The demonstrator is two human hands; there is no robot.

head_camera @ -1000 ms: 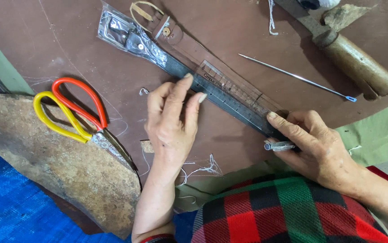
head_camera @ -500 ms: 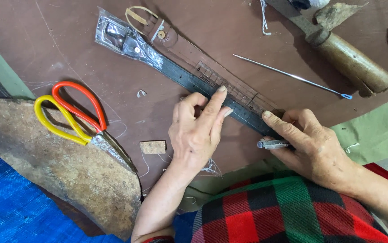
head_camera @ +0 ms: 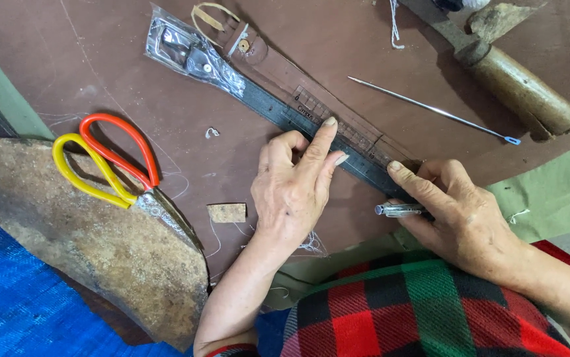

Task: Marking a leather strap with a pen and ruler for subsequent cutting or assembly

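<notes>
Ruler (head_camera: 311, 125): laid diagonally on brown leather sheet (head_camera: 133, 79), pinned flat by spread fingertips of left hand (head_camera: 295, 192) so it stays put. Pen (head_camera: 401, 209): clamped in right hand (head_camera: 463, 218) at the ruler's near end, tip hidden, probably against its edge. Scissors (head_camera: 110, 165): set aside, well apart.

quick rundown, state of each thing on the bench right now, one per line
left hand: fingertips pressed on the ruler
right hand: holding a silver pen, tip at the ruler's edge
ruler: lying flat and slanted on the brown sheet
silver pen: gripped, lying nearly level
brown sheet: spread flat
scissors: shut, lying on a stone slab
long needle: lying loose, untouched
wooden-handled tool: lying idle
</notes>
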